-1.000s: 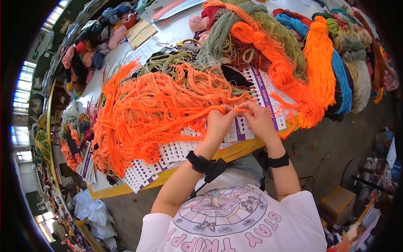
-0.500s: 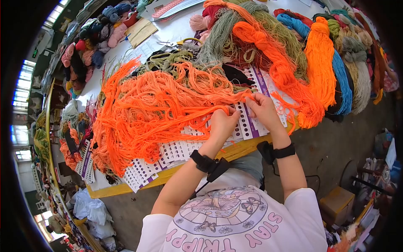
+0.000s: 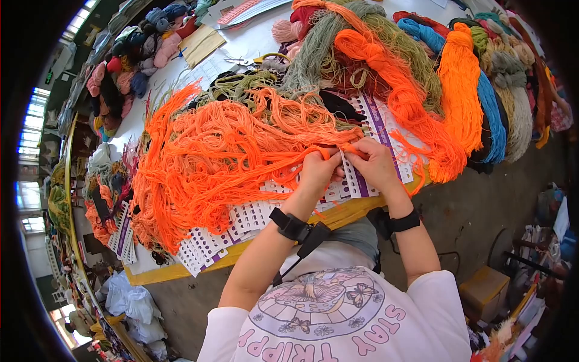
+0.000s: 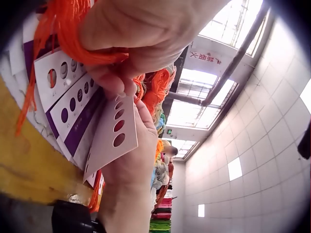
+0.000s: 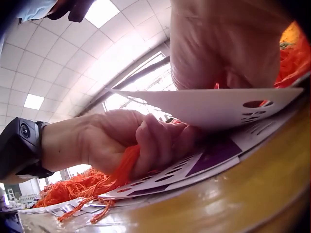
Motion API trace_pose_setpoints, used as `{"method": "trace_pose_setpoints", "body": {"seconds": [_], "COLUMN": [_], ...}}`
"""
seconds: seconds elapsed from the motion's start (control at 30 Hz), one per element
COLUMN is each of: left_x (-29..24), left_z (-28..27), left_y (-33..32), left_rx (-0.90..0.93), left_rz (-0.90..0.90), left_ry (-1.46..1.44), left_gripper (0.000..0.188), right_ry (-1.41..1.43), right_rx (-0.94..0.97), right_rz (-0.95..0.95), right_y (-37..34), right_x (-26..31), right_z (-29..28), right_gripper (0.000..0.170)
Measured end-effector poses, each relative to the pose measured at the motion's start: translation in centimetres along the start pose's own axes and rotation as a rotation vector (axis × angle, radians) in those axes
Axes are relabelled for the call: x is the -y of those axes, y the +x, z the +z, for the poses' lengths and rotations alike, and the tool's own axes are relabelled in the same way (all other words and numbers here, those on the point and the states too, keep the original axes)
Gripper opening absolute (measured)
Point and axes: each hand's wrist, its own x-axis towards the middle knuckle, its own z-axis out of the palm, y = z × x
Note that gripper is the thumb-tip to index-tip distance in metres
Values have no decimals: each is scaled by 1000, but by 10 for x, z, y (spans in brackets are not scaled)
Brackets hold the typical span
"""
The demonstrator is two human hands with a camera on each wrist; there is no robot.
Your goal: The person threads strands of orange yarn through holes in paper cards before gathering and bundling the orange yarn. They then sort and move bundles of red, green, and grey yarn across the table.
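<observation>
My left hand [image 3: 316, 176] grips a bundle of bright orange thread [image 4: 70, 29], looped over its fingers and trailing left into the pile. Close by on the right, my right hand [image 3: 377, 164] pinches a white thread card [image 4: 114, 133] with a row of round holes, tilted up from the cards beneath. Orange strands also show at the right fingertips in the head view. Between the hands, the raised card [image 5: 209, 107] partly hides the right fingers in the right wrist view. More punched cards with purple bands [image 4: 80, 109] lie under the hands, near the table's front edge.
A large heap of orange and peach thread [image 3: 223, 139] covers the left part of the table. Orange [image 3: 461, 90], grey-green [image 3: 313, 57] and blue skeins [image 3: 494, 120] lie at the right and back. Scissors [image 3: 247, 61] rest behind the heap. The yellow table edge [image 3: 247, 256] runs before me.
My right hand moved up and away from the left hand, then came back close beside it. A punched card now stands tilted between them. The left hand kept its hold on the orange thread.
</observation>
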Motion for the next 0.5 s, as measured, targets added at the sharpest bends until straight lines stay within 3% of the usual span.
{"method": "trace_pose_setpoints", "body": {"seconds": [0.17, 0.27, 0.37, 0.47, 0.5], "left_x": [4, 0, -19, -20, -19], "left_z": [1, -1, -11, -36, -42], "left_y": [6, 4, -10, -5, -3], "left_rx": [-118, -298, -187, 142, 313], "left_rz": [83, 272, 65, -181, -217], "left_ry": [286, 702, 44, -538, -571], "left_gripper": [12, 10, 12, 14, 20], "right_ry": [38, 33, -74, -196, -219], "right_rx": [75, 60, 45, 65, 64], "right_rz": [66, 110, 113, 74, 56], "right_y": [1, 1, 0, 1, 1], "right_x": [-1, 0, 4, 9, 10], "right_z": [-3, -3, 1, 0, 0], "right_gripper": [17, 17, 16, 19, 22]}}
